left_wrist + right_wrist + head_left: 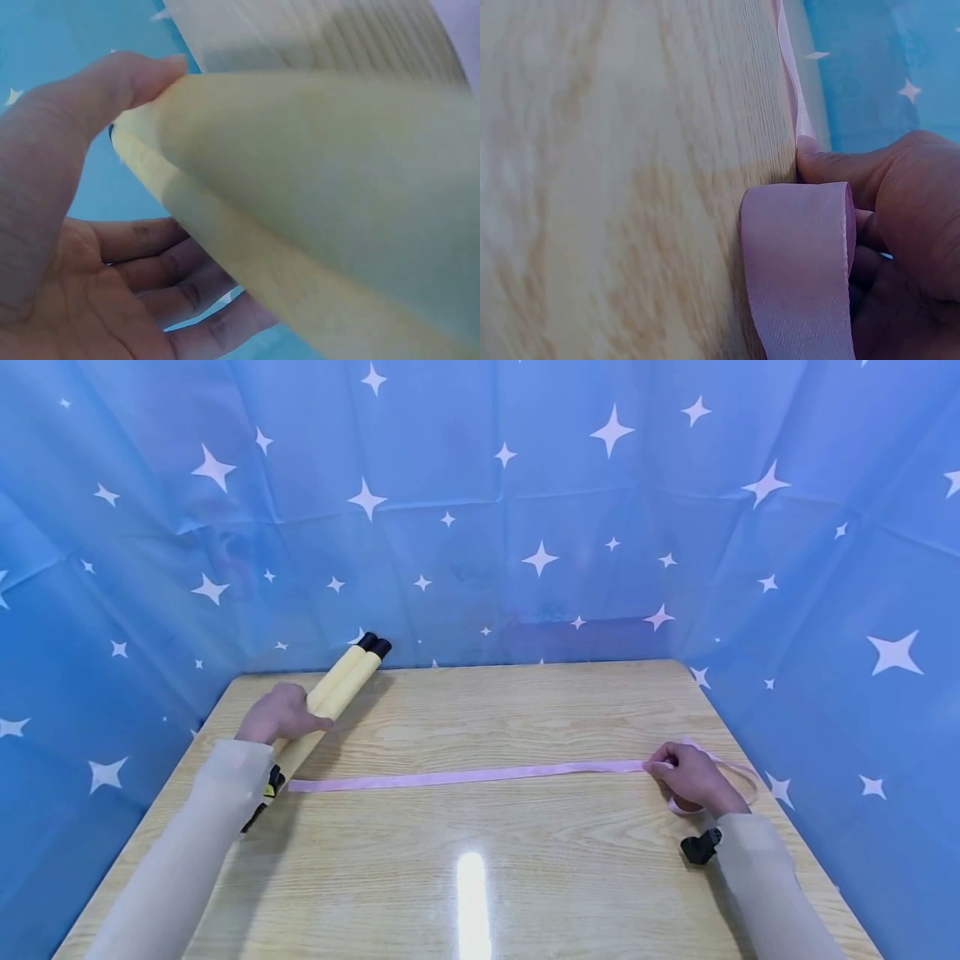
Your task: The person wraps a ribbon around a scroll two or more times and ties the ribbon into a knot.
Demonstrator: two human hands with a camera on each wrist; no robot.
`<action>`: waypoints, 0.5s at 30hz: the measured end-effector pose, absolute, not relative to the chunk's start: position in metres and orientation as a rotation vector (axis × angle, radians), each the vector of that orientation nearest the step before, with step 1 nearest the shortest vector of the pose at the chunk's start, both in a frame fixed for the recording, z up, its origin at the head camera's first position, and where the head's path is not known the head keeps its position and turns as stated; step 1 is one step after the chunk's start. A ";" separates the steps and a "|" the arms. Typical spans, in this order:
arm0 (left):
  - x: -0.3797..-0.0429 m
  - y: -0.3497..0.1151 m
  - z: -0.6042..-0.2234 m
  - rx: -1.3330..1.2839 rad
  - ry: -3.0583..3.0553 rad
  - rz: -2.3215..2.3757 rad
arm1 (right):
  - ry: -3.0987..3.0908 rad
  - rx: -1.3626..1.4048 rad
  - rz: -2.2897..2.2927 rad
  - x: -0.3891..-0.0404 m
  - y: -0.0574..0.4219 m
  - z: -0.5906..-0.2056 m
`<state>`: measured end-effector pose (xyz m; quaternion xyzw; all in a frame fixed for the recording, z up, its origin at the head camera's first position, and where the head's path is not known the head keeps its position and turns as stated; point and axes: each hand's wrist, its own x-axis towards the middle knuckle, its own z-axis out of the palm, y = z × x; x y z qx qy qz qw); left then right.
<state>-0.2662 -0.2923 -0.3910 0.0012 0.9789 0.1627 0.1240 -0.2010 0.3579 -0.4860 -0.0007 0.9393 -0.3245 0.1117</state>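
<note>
In the head view my left hand grips a pair of pale yellow rolls with black ends, lying side by side and slanted at the table's left. The left wrist view shows my thumb over the upper edge of the rolls and the fingers beneath. A pink ribbon runs nearly straight across the table, its left end beside the lower part of the rolls. At the right, my right hand pinches the ribbon between thumb and fingers. A loose loop of ribbon hangs close by the right hand.
The light wood table carries a bright light reflection near its front. A blue curtain with white stars surrounds its back and sides. More ribbon curls behind the right hand, near the right table edge.
</note>
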 end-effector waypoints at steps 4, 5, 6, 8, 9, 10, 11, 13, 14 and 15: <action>-0.261 -0.280 -0.396 -0.024 2.799 0.598 | 2.751 0.010 -0.958 -0.201 0.358 -0.486; -0.260 -0.277 -0.398 -0.025 2.790 0.620 | 2.753 0.011 -0.954 -0.200 0.358 -0.486; -0.260 -0.273 -0.399 -0.026 2.782 0.639 | 2.754 0.014 -0.950 -0.200 0.358 -0.486; -0.258 -0.264 -0.401 -0.030 2.767 0.678 | 2.763 0.005 -0.943 -0.199 0.357 -0.486; -0.257 -0.260 -0.402 -0.035 2.760 0.697 | 2.764 0.005 -0.941 -0.199 0.357 -0.486; -0.255 -0.256 -0.403 -0.039 2.758 0.709 | 2.769 0.006 -0.937 -0.199 0.357 -0.485; -0.253 -0.251 -0.403 -0.045 2.757 0.728 | 2.769 0.007 -0.939 -0.199 0.357 -0.485; -0.250 -0.242 -0.404 -0.069 2.751 0.773 | 2.768 0.003 -0.943 -0.199 0.357 -0.484; -0.248 -0.237 -0.404 -0.078 2.748 0.795 | 2.766 0.004 -0.945 -0.200 0.357 -0.484; -0.246 -0.233 -0.405 -0.092 2.742 0.819 | 2.766 0.006 -0.948 -0.200 0.357 -0.484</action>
